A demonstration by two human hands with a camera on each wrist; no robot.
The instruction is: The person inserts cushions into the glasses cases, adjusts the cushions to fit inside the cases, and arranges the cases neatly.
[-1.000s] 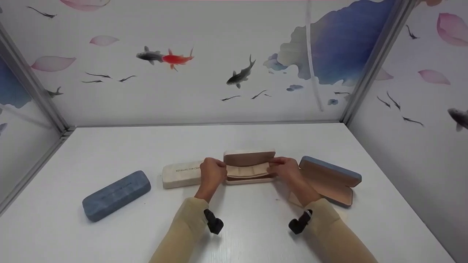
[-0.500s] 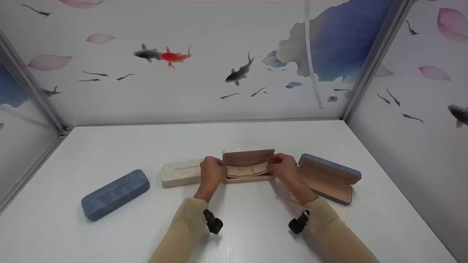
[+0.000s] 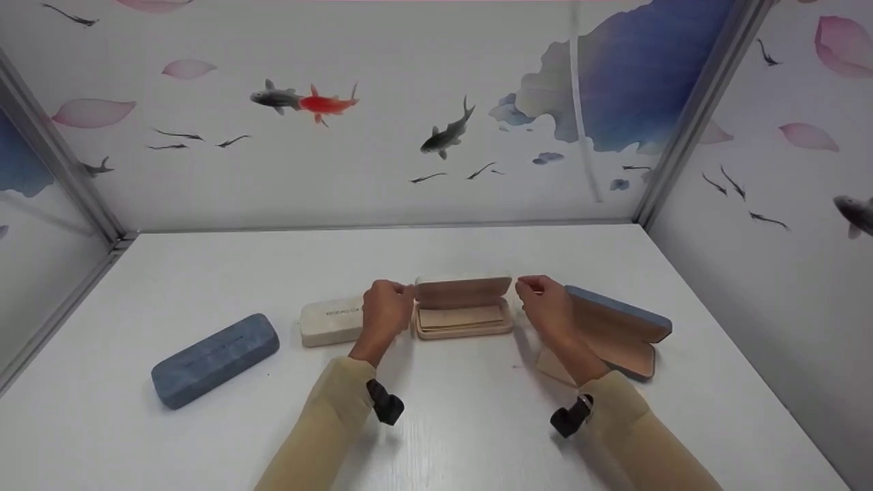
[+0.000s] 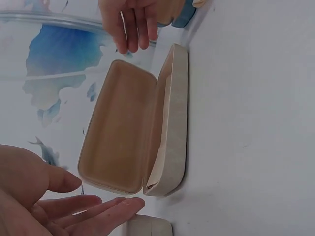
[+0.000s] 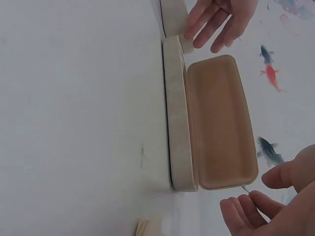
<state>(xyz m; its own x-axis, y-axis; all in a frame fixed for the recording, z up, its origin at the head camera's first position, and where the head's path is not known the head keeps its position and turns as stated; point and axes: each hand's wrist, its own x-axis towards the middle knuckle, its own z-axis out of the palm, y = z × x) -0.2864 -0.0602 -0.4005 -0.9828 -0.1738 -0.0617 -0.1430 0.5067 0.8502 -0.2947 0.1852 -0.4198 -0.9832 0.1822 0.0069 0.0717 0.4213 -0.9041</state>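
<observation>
Hardly identifiable between the hands: beige insert in open cream case.

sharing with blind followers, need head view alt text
A person's left hand and right hand flank an open, oblong cream case holding beige cloth on a white table. A closed oblong cream case and closed oblong blue case lie left; an open tan-lined blue case lies right.

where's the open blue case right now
In the head view, the open blue case lies to the right of the open cream case, partly hidden by the right hand.
</observation>
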